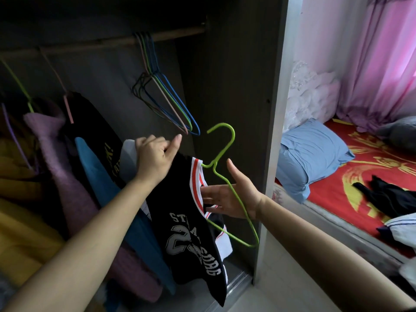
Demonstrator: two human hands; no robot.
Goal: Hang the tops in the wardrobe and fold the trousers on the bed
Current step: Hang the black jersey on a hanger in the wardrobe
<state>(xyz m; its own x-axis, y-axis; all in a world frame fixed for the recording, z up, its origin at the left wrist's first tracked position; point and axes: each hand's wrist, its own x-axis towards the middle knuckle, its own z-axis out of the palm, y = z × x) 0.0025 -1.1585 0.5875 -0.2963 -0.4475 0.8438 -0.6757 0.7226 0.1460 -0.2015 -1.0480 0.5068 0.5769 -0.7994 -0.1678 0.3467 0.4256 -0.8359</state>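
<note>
Hung tops (67,165) crowd the rail (112,41) at left. Left hand (155,158) pinches the black jersey (186,233) by one shoulder, before the wardrobe. Green hanger (223,149) is half-threaded through the neck, with the right hand (231,197) spread flat behind it. Best to seat the free arm under the loose shoulder before lifting. Trousers (387,194) wait on the bed (333,183).

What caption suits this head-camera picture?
Left hand grips a black jersey, open right hand at the green hanger, before the wardrobe.
</note>
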